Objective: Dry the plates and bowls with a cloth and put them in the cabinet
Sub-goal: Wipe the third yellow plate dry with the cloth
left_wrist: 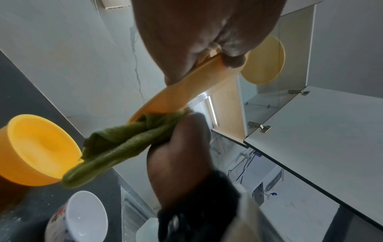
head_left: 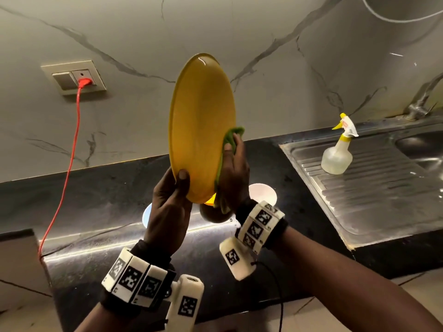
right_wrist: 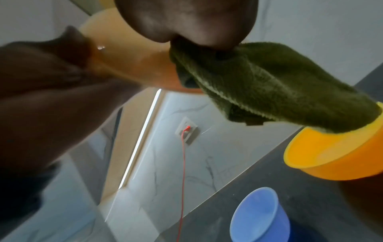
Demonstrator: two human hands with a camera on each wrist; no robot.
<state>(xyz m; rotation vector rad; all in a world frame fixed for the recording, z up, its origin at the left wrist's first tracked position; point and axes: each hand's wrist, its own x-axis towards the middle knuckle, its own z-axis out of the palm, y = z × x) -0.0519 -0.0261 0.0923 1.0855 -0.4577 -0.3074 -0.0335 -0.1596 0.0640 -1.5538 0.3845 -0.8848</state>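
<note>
Plate (head_left: 201, 130) mid-wipe | left hand (head_left: 167, 204) holds its rim, right hand (head_left: 233, 168) grips cloth (head_left: 230, 137) | bowls on bench (head_left: 96, 202) undried (one plate (left_wrist: 267, 65) already in cabinet (left_wrist: 298, 49))

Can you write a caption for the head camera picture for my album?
Left hand holds a yellow plate upright while right hand wipes it with a green cloth.

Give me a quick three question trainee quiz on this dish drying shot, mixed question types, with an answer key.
1. True or false: the left hand holds the yellow plate by its lower rim.
2. What does the right hand press against the plate?
A. green cloth
B. sponge
C. paper towel
3. Fill in: the spray bottle stands on the sink's ____.

Key: 1 true; 2 A; 3 drainboard.
</note>
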